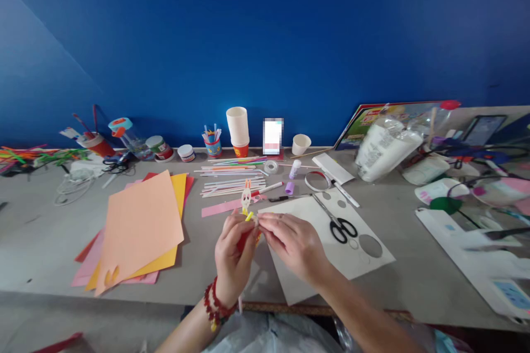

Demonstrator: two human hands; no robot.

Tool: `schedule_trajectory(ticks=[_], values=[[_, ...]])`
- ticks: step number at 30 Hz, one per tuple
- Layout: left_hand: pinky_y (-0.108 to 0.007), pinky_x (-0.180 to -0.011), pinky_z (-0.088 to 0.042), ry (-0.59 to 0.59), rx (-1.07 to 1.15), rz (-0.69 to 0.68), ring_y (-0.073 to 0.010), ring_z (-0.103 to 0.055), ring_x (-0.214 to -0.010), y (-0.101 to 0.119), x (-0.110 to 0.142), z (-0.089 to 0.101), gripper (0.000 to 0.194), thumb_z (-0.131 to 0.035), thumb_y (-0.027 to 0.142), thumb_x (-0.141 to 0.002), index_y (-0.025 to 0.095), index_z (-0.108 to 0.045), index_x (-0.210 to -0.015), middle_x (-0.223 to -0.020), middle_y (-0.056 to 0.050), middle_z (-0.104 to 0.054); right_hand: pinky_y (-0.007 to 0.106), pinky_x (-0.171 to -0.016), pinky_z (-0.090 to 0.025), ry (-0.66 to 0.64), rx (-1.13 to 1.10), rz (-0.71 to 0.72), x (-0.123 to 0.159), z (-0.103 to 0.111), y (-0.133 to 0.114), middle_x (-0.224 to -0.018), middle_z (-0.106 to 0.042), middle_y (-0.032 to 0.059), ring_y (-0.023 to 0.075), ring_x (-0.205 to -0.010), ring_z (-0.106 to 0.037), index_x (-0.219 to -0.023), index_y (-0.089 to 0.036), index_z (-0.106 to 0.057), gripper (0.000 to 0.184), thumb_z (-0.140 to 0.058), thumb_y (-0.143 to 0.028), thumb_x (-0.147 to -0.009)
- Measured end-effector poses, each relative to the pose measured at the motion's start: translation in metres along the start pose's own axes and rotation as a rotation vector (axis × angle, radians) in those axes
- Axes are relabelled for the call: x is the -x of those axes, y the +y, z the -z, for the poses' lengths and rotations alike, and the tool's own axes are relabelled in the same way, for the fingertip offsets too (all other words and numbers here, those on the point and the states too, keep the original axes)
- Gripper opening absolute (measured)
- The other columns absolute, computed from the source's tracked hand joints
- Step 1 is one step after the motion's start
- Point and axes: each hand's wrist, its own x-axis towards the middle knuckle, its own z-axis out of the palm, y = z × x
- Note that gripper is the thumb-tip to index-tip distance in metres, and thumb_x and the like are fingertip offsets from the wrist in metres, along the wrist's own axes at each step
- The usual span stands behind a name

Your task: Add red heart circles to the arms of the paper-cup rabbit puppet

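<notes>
My left hand (232, 245) is closed around a small red paper craft, mostly hidden by the fingers. Above the grip stands a white paper animal head (246, 197) with a drawn face and orange tips, and a yellow strip (249, 216) pokes out beside it. My right hand (296, 242) meets the left at the craft, its thumb and fingertips pinched together at the edge; what they pinch is too small to tell. Below the right hand lies a white sheet (285, 281) with round holes, bearing black-handled scissors (337, 223). A pink paper strip (221, 208) lies just beyond the hands.
Coloured paper sheets (143, 226) are stacked at left. Behind the hands lie several straws (232, 182), a glue stick (295, 168), a tape roll (317, 181) and a marker (345, 194). Paper cups (237, 127) and a phone (272, 135) stand by the blue wall.
</notes>
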Motion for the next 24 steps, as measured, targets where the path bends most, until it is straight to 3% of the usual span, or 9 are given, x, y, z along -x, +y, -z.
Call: schedule_trajectory(ticks=[4, 9, 16, 24], values=[[-0.036, -0.086, -0.049, -0.033, -0.032, -0.065, -0.0201, -0.060, -0.090, 0.0025, -0.0007, -0.0001, 0.016, -0.059, 0.010, -0.090, 0.021, -0.066, -0.100, -0.093, -0.005, -0.064, 0.033, -0.079, -0.062, 0.011, 0.058, 0.036, 0.0004, 0.0000, 0.0000, -0.100, -0.078, 0.0082, 0.0210, -0.088, -0.074, -0.105, -0.021, -0.063, 0.021, -0.055, -0.007, -0.092], [-0.034, -0.082, -0.049, -0.038, 0.003, -0.050, -0.0189, -0.060, -0.088, 0.0062, -0.0012, -0.0030, 0.014, -0.059, 0.009, -0.090, 0.021, -0.064, -0.095, -0.089, -0.004, -0.063, 0.032, -0.074, -0.061, 0.107, 0.049, 0.034, 0.0009, -0.0018, -0.0015, -0.094, -0.078, 0.0051, 0.0195, -0.083, -0.075, -0.104, -0.023, -0.061, 0.024, -0.055, -0.005, -0.089], [-0.030, -0.074, -0.047, -0.051, 0.079, 0.127, -0.0170, -0.058, -0.079, 0.0060, 0.0003, -0.0027, 0.010, -0.057, 0.018, -0.094, 0.020, -0.062, -0.085, -0.083, -0.003, -0.061, 0.034, -0.076, -0.061, 0.115, 0.024, 0.027, 0.0009, 0.0056, -0.0050, -0.095, -0.078, 0.0059, 0.0205, -0.085, -0.074, -0.103, -0.023, -0.060, 0.020, -0.058, -0.008, -0.089], [-0.029, -0.074, -0.046, -0.054, 0.117, 0.188, -0.0170, -0.056, -0.077, 0.0067, 0.0024, -0.0025, 0.011, -0.059, 0.023, -0.093, 0.020, -0.063, -0.083, -0.080, -0.003, -0.061, 0.032, -0.072, -0.059, 0.079, 0.085, 0.028, 0.0009, 0.0039, -0.0045, -0.093, -0.077, 0.0060, 0.0202, -0.080, -0.074, -0.093, -0.022, -0.059, 0.016, -0.058, -0.006, -0.087]])
